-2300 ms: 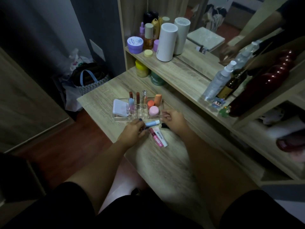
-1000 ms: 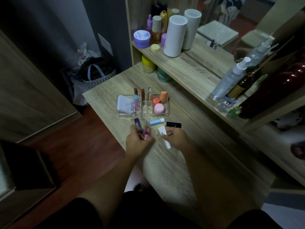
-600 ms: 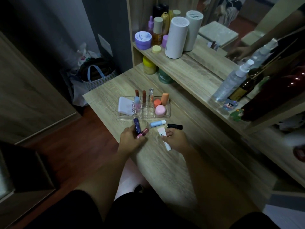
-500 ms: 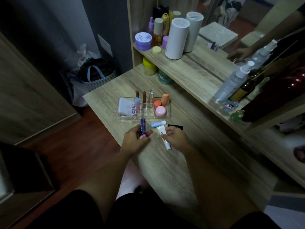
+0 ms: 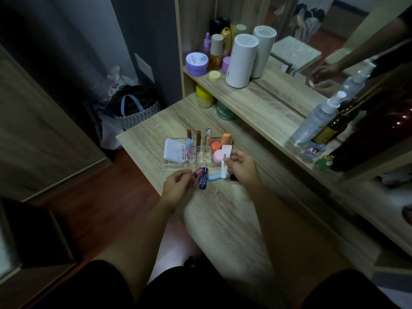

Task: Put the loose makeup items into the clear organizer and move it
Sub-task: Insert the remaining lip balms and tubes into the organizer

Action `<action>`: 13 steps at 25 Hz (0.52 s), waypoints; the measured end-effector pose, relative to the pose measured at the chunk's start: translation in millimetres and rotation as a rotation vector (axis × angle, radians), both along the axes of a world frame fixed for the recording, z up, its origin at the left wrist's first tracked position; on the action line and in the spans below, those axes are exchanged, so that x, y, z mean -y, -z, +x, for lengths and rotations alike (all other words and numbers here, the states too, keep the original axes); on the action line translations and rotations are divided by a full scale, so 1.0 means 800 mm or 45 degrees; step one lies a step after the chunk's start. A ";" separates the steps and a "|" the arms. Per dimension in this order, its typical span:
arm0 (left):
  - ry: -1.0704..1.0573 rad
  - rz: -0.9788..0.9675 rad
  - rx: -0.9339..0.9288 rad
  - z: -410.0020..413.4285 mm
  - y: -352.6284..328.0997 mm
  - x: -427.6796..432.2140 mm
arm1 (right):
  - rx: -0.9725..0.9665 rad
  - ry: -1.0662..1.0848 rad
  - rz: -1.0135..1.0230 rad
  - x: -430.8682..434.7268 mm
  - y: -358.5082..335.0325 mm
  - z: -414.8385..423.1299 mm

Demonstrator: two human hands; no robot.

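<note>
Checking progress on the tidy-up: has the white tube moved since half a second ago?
Yes. The right hand has lifted the white tube off the table toward the clear organizer.

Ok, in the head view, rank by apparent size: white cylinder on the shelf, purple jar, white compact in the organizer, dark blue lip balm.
1. White cylinder, clearly largest.
2. White compact and purple jar: look alike, and the compact sits nearer, so unranked.
3. Dark blue lip balm, smallest.

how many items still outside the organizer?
5: white tube in right hand; pink tube and navy stick in left hand; blue stick and black one on desk, partly hidden.
</note>
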State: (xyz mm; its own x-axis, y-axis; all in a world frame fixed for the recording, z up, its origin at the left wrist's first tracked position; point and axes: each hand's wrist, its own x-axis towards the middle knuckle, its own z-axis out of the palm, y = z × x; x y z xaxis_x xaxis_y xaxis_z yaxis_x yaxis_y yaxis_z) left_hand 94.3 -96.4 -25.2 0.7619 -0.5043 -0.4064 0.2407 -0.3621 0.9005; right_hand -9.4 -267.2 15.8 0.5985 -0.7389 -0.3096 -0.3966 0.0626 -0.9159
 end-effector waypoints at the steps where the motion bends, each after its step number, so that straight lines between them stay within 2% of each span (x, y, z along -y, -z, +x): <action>1: 0.015 -0.058 -0.024 0.004 -0.004 0.001 | 0.015 -0.017 -0.018 0.001 -0.003 0.006; 4: 0.077 -0.150 0.023 0.014 -0.017 0.011 | 0.037 -0.052 -0.051 0.002 -0.009 0.019; 13: 0.240 -0.135 0.565 0.044 -0.068 0.028 | 0.040 -0.113 -0.205 0.004 -0.011 0.032</action>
